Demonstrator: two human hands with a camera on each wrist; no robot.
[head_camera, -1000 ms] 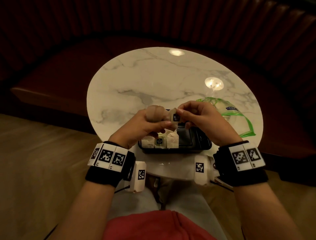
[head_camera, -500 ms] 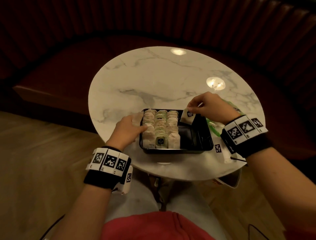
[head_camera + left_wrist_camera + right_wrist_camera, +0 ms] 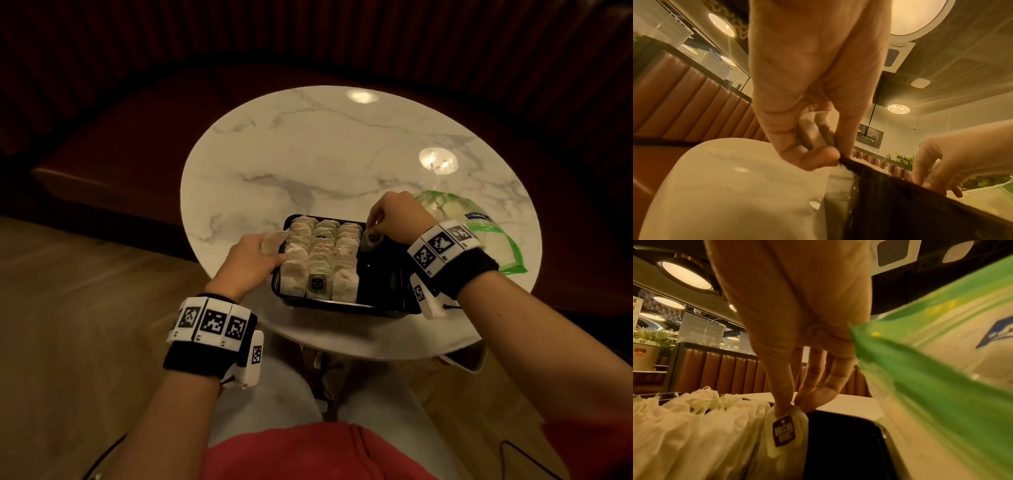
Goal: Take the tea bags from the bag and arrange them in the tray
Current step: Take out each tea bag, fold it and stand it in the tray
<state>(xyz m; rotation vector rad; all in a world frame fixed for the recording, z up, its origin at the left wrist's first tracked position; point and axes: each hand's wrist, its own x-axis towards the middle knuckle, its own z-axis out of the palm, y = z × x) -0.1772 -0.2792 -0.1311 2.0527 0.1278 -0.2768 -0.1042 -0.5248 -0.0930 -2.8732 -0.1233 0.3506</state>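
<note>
A black tray (image 3: 387, 305) sits on the round marble table (image 3: 308, 154), with three rows of pale tea bags (image 3: 320, 253) standing in its left part. My right hand (image 3: 371, 228) pinches a tea bag (image 3: 784, 431) with a dark label and holds it at the far end of the tray's bare right section, beside the third row. My left hand (image 3: 265, 250) holds a few tea bags (image 3: 813, 131) at the tray's left rim (image 3: 869, 168). The green-edged plastic bag (image 3: 479, 229) lies behind my right wrist.
A dark red booth seat (image 3: 120, 137) curves behind the table. The plastic bag (image 3: 941, 369) fills the right of the right wrist view. The table's far half shows only lamp reflections (image 3: 438, 161).
The hands parted from above the tray. My right hand carried one tea bag right and down into the tray's right section. My left hand dropped to the tray's left rim with its tea bags.
</note>
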